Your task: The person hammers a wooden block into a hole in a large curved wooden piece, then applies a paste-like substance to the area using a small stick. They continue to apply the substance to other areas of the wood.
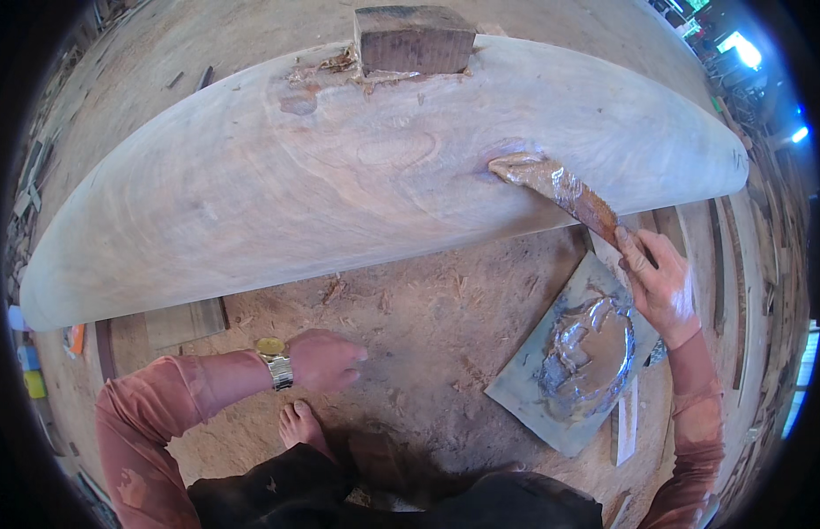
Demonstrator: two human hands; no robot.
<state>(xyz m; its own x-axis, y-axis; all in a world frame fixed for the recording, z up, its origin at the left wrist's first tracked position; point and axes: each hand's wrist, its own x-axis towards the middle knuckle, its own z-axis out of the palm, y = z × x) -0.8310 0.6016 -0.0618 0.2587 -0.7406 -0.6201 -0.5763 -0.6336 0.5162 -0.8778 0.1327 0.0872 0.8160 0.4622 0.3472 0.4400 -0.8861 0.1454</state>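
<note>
My right hand (661, 282) grips the lower end of a paste-smeared spreader strip (573, 196), long and flat with a jagged-looking edge. Its far tip, loaded with brown paste, touches the large pale curved wooden piece (339, 176) right of the middle. Below that hand, a grey square board (533, 392) carries a wet, glossy mound of brown paste (595, 348). My left hand (329, 360), curled closed with nothing visible in it, hovers above the dirt floor, apart from the wood. A metal watch (275, 363) circles that wrist.
A dark wooden block (414, 42) stands at the wood's far edge, with rough brown patches beside it. Planks (732, 282) lie along the right, and a flat board (185, 324) sits under the wood's left end. My bare foot (302, 428) rests on the dirt floor (410, 309).
</note>
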